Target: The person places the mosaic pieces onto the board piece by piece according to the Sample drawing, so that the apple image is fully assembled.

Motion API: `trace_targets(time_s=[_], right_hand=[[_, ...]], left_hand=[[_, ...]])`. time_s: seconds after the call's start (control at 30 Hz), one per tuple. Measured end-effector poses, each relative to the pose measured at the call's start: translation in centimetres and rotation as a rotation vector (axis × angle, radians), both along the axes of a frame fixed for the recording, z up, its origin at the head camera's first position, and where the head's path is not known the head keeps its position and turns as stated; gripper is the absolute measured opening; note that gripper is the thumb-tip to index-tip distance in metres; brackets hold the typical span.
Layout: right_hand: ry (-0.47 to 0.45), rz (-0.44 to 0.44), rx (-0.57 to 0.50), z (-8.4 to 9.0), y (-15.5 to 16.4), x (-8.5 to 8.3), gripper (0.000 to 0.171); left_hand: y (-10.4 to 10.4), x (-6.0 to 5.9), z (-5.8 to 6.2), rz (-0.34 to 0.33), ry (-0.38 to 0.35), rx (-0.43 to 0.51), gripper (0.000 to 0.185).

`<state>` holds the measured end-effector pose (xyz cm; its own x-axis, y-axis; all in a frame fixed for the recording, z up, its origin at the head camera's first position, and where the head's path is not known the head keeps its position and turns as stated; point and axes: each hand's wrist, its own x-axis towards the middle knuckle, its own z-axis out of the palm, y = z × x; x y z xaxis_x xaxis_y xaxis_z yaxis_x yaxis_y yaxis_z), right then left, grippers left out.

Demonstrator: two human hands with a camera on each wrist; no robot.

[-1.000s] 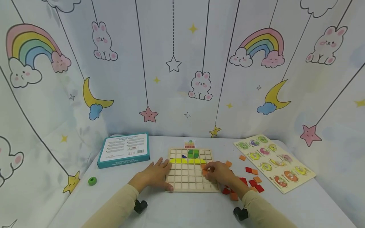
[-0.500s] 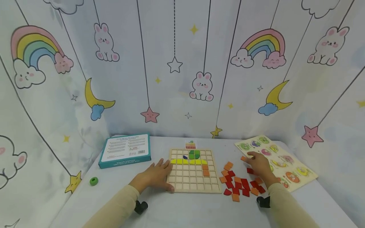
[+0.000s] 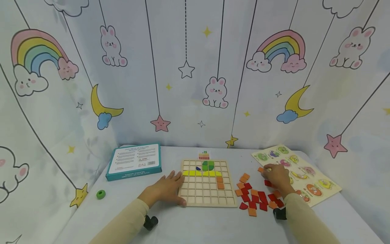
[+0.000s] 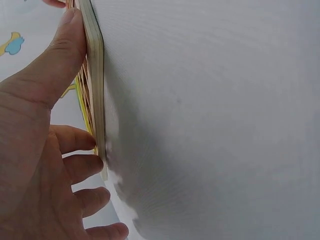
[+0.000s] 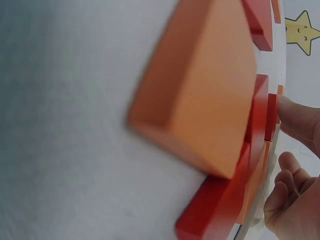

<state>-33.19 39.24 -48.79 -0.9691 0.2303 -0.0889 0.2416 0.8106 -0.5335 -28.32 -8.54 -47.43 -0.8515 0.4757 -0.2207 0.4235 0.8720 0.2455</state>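
A wooden grid board (image 3: 198,195) lies flat in the head view. It bears a row of yellow tiles (image 3: 199,173), green pieces (image 3: 208,165), a dark blue piece (image 3: 198,168) and two orange squares (image 3: 220,183) at its right. My left hand (image 3: 166,188) rests spread along the board's left edge, its thumb by the near corner; the left wrist view shows the thumb (image 4: 65,45) against the board's side. Out to the right, my right hand (image 3: 278,177) has thumb and fingertips at a loose orange square tile (image 3: 260,169), pinching it. Its other fingers (image 5: 287,187) are curled.
Loose red tiles (image 3: 262,197) and orange tiles (image 3: 252,212) lie scattered right of the board. A fruit-picture board (image 3: 324,193) is beyond them. Behind the grid stands a small pattern card (image 3: 204,155). A teal box (image 3: 134,162) and a green bead (image 3: 101,194) sit at left.
My right hand has left the orange squares on the grid and moved right and away to the loose orange tile beside the fruit-picture board. The left hand has stayed put.
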Motion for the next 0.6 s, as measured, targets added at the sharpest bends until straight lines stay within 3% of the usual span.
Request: trace_targets(time_s=[0.2,0.37,0.5,0.6], right_hand=[[-0.008,0.056,-0.012,0.1,-0.1,-0.1,0.042],[-0.012,0.097,-0.119,0.5,-0.9,0.0,0.030],[0.026,0.141,-0.295,1.1,-2.3,0.0,0.033],[0.062,0.175,-0.514,1.7,-3.8,0.0,0.044]], left_hand=[[0.1,0.0,0.0,0.000,-0.006,0.011,0.108],[0.1,0.0,-0.1,0.001,-0.011,0.017,0.108],[0.1,0.0,0.0,0.006,-0.008,0.014,0.108],[0.1,0.1,0.2,0.006,-0.006,0.008,0.109]])
